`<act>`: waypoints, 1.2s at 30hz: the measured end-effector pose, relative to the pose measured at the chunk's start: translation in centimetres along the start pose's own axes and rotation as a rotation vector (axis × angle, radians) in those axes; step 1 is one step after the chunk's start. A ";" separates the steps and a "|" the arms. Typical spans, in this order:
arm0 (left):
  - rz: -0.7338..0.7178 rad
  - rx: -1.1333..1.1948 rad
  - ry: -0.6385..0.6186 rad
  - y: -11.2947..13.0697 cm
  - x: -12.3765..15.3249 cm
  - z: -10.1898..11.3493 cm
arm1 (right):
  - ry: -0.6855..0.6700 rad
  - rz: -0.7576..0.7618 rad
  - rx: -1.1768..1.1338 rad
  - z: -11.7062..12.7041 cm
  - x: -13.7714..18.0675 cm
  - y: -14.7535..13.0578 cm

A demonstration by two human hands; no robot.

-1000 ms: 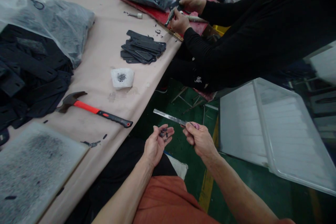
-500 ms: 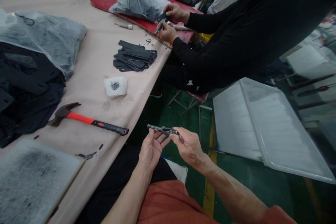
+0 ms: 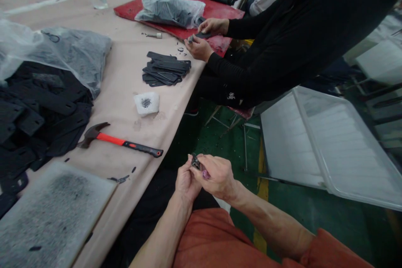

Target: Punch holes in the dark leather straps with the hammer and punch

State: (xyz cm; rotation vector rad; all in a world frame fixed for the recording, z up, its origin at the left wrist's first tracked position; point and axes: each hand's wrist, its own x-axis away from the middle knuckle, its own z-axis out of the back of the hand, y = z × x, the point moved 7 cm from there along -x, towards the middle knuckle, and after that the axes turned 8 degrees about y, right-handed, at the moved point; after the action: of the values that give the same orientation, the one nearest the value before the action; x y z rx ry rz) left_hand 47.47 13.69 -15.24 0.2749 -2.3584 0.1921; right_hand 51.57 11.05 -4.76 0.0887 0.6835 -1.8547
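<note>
In front of my lap, my two hands are close together around a small dark metal tool (image 3: pixel 195 162) that looks like a hollow punch. My right hand (image 3: pixel 218 176) is wrapped over it, and a pinkish end shows beneath the fingers. My left hand (image 3: pixel 186 181) is closed against its other end, thumb raised; its fingertips are partly hidden. To the left on the table lies a claw hammer (image 3: pixel 125 143) with a red and black handle. Beside it are a pile of black slotted strips (image 3: pixel 53 113) and a pale, marked board (image 3: pixel 59 205).
The table (image 3: pixel 125 71) carries a stack of black strips (image 3: pixel 165 69), a white pad (image 3: pixel 147 103) with dark specks and a plastic bag (image 3: pixel 78 50). A co-worker's hands (image 3: pixel 204 39) work over a red board (image 3: pixel 132 8). White translucent bins (image 3: pixel 314 146) stand at right.
My hands have come together, and the tool has turned from lying lengthwise across my fingers to being mostly covered by them. The view has shifted slightly left.
</note>
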 end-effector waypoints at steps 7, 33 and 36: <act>-0.001 -0.021 -0.007 0.5 0.0 0.7 | 0.025 0.064 0.024 -0.3 0.2 -0.6; -1.155 -0.042 0.408 20.0 22.3 12.4 | -0.633 0.419 -0.300 -14.9 -9.0 -14.8; -1.189 0.009 0.475 20.8 24.3 15.2 | -0.787 0.531 -0.142 -19.7 -9.1 -18.1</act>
State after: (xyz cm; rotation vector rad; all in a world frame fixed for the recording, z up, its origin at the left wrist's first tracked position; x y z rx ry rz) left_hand 15.05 27.02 -10.35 1.3794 -1.4141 -0.2798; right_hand 34.13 32.59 -10.22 -0.4879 0.1976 -1.1778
